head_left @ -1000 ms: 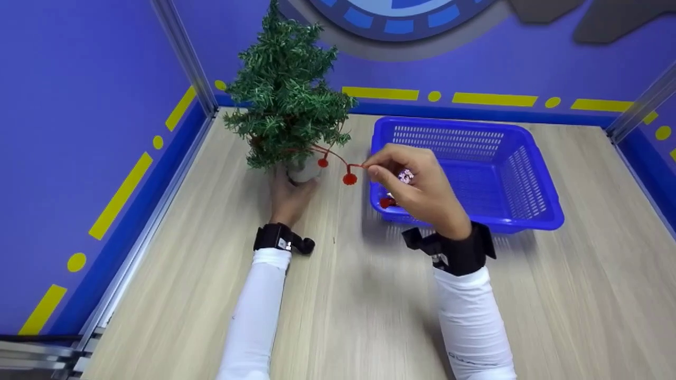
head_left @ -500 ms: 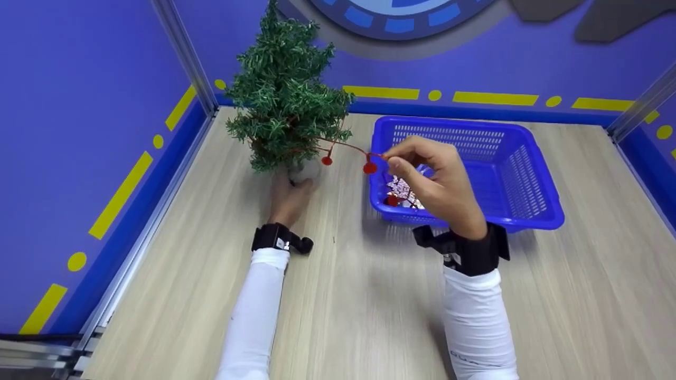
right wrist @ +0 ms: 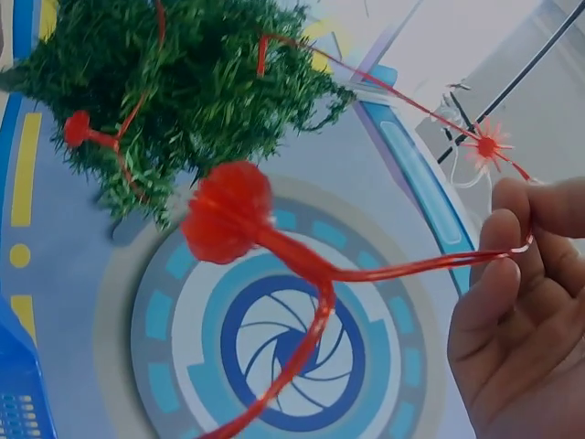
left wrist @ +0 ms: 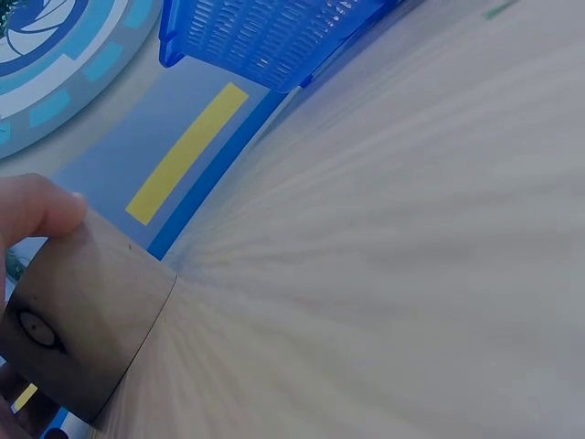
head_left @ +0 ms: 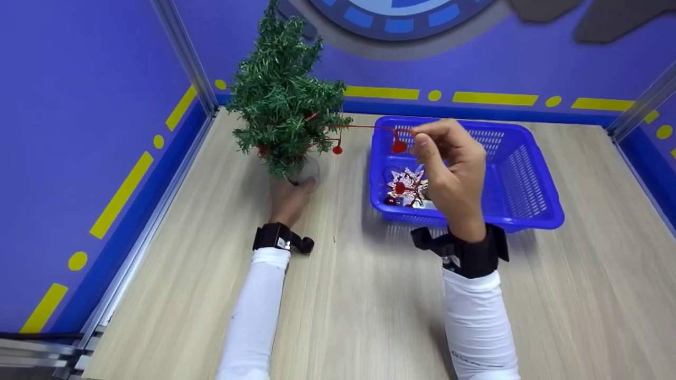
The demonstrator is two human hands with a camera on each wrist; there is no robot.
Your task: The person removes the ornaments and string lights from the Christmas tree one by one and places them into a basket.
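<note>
A small green artificial Christmas tree (head_left: 285,105) stands at the back left of the table. My left hand (head_left: 289,200) grips its smooth round base (left wrist: 91,311), partly hidden under the branches. Between thumb and fingertips, my right hand (head_left: 455,169) pinches a thin red garland (head_left: 367,126) above the blue basket's left part. The strand stretches nearly straight from the branches to my fingers. Red flower-shaped ornaments sit along it; one large ornament (right wrist: 228,215) hangs close to the camera in the right wrist view. Another red piece (head_left: 337,150) dangles beside the tree's lower right branches.
The blue plastic basket (head_left: 528,184) stands right of the tree. Inside its left end lie a sparkly pink star-shaped ornament (head_left: 409,177) and a dark red ball (head_left: 391,201). Blue panels (head_left: 105,105) wall the table at left, back and right.
My right hand has risen and shifted right, drawing the garland upward and straighter. The treetop has shifted slightly left and the branches have turned. My left hand stays at the base.
</note>
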